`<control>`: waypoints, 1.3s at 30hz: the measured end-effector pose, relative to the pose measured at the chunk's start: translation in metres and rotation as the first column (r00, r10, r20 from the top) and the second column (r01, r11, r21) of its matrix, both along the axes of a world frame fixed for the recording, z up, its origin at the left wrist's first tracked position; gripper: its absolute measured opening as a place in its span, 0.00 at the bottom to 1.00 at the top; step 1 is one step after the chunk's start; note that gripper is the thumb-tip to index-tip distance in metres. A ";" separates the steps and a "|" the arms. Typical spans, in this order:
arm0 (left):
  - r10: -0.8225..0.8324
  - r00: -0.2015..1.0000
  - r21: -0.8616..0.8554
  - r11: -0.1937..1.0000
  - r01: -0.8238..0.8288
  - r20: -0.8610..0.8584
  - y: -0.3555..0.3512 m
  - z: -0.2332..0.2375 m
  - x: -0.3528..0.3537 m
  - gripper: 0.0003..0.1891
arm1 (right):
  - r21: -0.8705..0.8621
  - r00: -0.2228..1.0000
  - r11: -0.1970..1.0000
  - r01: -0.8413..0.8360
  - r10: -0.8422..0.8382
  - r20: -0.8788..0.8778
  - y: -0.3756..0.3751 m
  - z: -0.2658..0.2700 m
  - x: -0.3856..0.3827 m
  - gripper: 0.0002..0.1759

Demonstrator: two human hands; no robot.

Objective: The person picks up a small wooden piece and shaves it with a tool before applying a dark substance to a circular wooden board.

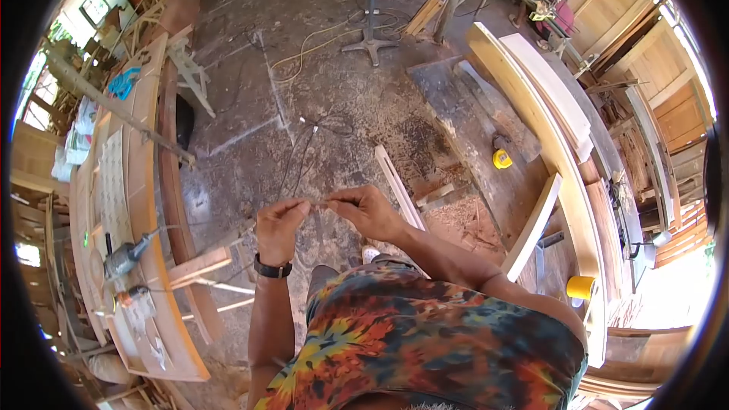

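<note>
Both hands (368, 209) are pinching a tiny piece (317, 203), probably super light and droppable, so fingertip-gripping its ends is making sense.

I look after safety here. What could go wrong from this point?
The left hand and right hand pinch close together; anything between them, too small to identify, could drop onto the littered floor and get lost. The dark cable lying ahead might cause a trip on stepping forward.
</note>
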State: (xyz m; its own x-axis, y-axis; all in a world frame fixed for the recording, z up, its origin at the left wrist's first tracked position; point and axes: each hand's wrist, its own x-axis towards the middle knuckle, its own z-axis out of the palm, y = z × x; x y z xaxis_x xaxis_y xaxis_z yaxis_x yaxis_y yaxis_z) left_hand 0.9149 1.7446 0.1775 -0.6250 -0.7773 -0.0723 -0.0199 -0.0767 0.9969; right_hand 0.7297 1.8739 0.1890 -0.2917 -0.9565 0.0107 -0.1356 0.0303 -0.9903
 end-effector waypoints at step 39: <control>-0.406 0.890 0.028 0.912 0.410 0.208 -0.501 -0.017 -0.384 0.12 | 0.250 0.822 0.946 0.209 -0.308 0.479 -0.521 -0.038 -0.361 0.11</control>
